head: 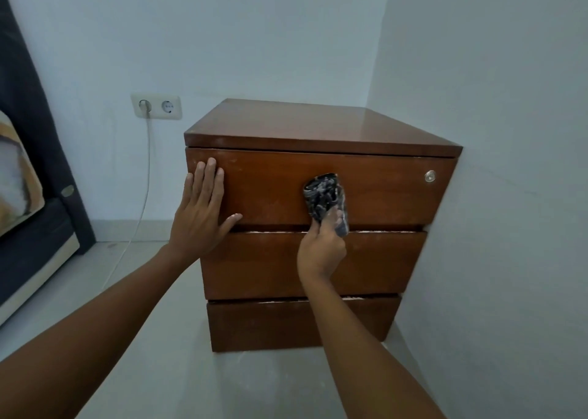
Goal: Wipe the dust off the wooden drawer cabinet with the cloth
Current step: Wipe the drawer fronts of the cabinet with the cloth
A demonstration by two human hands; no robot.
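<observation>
Head view. Wooden drawer cabinet [321,227]: boxy, glossy brown, three drawer fronts, round metal lock [430,176] upper right. Cloth [325,197]: dark, mottled, bunched, pressed against top drawer front, clenched in right hand [321,248]. Left hand [201,210]: flat, fingers spread, on top drawer's left edge.

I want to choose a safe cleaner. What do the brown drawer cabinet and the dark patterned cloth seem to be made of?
The brown drawer cabinet looks like wood or veneer with a semi-gloss varnish: visible grain, soft sheen on top. The dark patterned cloth seems soft woven fabric, since it bunches in the right hand.
</observation>
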